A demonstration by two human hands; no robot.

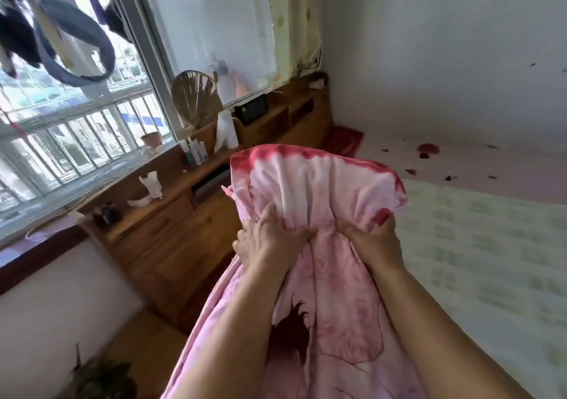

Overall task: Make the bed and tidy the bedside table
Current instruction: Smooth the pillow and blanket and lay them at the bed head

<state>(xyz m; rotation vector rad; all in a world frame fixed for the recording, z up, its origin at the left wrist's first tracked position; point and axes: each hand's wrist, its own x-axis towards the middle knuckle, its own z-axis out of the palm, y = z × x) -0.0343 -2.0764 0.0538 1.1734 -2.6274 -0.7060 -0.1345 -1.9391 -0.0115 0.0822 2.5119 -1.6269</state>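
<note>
Pink quilt [331,291] fills the lower centre of the frame, bunched up and lifted beside the bed [478,245] on the right. Both hands meet at mid-frame: the left hand [270,239] and right hand [376,242] each clutch a gathered fold of it. At left, a wooden headboard shelf [171,211] carries small bottles [196,151], a white tube [152,183] and a woven fan [196,98].

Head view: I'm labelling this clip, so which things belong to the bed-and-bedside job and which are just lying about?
Job: pink flower-printed cloth bedcover, gripped by left hand and right hand; pale green-patterned mattress; wooden bedside shelf; small white tubes and bottles on it.
Lying about: dark clothes hanging at the window; pale flowered curtain.
</note>
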